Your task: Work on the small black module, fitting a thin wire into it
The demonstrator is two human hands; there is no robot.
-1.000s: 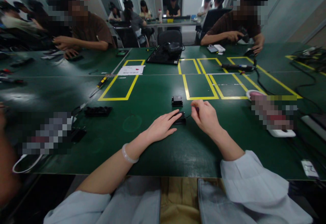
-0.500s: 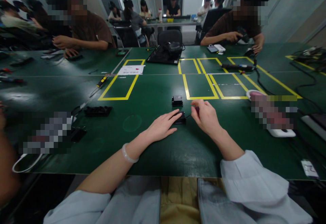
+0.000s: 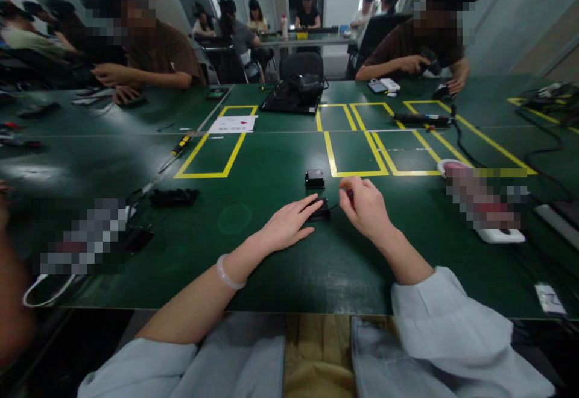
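My left hand [image 3: 289, 223] lies with its fingers stretched out, the fingertips resting on a small black box-shaped part [image 3: 321, 212] on the green table. The fingers cover much of that part. Closed in a pinch, my right hand [image 3: 365, 206] grips a small screwdriver [image 3: 335, 206]. Its thin dark shaft points left at the side of the part; most of the handle is hidden in the fingers. Just beyond the left fingertips, a second small black box-shaped part [image 3: 315, 178] sits upright, apart from both hands.
A black slotted piece [image 3: 174, 197] lies left on the table [image 3: 271, 283]. A pixelated white-edged device [image 3: 500, 236] is on the right, another blurred device [image 3: 85, 235] on the left. Yellow tape outlines, a yellow-black screwdriver [image 3: 181, 145] and a black tray [image 3: 280, 104] lie farther back. Co-workers sit opposite.
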